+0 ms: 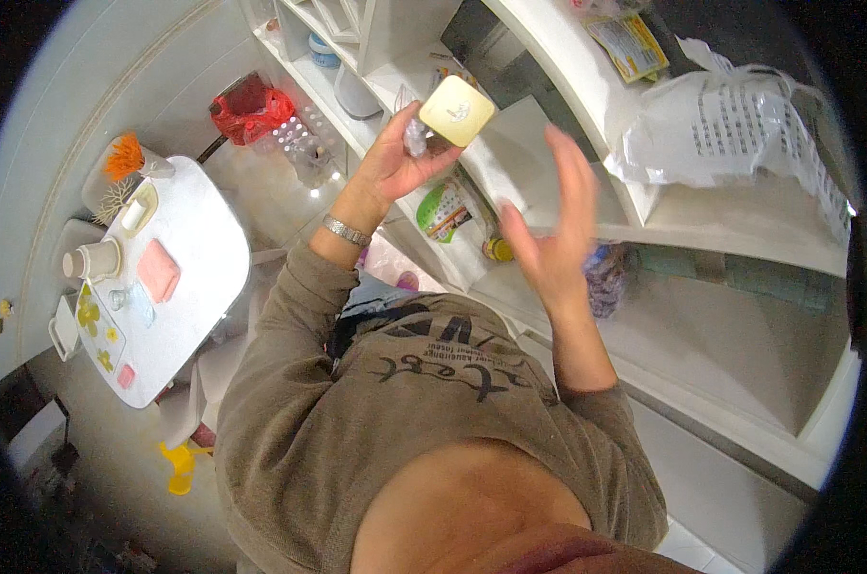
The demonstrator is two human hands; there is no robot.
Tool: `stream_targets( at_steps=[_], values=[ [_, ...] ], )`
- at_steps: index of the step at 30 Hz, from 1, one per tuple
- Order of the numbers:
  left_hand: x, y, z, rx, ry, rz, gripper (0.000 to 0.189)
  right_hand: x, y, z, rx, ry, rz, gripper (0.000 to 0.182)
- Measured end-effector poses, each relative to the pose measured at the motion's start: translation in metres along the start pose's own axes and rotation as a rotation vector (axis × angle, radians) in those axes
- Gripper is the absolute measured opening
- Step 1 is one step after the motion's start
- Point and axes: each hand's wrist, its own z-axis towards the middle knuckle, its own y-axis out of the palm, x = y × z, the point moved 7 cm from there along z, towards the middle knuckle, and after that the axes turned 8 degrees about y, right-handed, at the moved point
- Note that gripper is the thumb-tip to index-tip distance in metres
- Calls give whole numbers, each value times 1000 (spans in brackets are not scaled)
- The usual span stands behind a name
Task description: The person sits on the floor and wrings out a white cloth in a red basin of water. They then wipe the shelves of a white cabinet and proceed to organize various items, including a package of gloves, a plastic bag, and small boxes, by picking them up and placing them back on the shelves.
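My left hand [403, 161], with a metal watch band at the wrist, holds a square, gold-coloured tin or box [458, 111] with rounded corners and a crumpled piece of clear plastic [416, 136]. To the right, my right hand [559, 229] is raised with its thumb and fingers spread and nothing in it; it is partly blurred. Below the hands, in the white shelf unit, lie a green and white packet [442, 210] and a yellow-lidded container [498, 249].
White shelving [734, 229] curves along the right, with a white plastic bag [734, 129] and a yellow packet [628, 44] on top. At left stands a white table [211, 251] bearing a folded pink cloth [158, 270] and cups. A red plastic bag [257, 115] is beyond it.
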Motion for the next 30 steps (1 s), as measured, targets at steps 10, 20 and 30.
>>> stream_targets(
  at_steps=[10, 20, 30],
  values=[
    [2, 51, -47, 23, 61, 488, 40, 33, 51, 18, -20, 271, 426, 74],
    [80, 146, -48, -209, 574, 767, 34, -2, -21, 100, 379, 232, 380, 66],
    [63, 166, -23, -265, 555, 911, 35, 35, -42, 133, 627, 386, 89, 67]
  ],
)
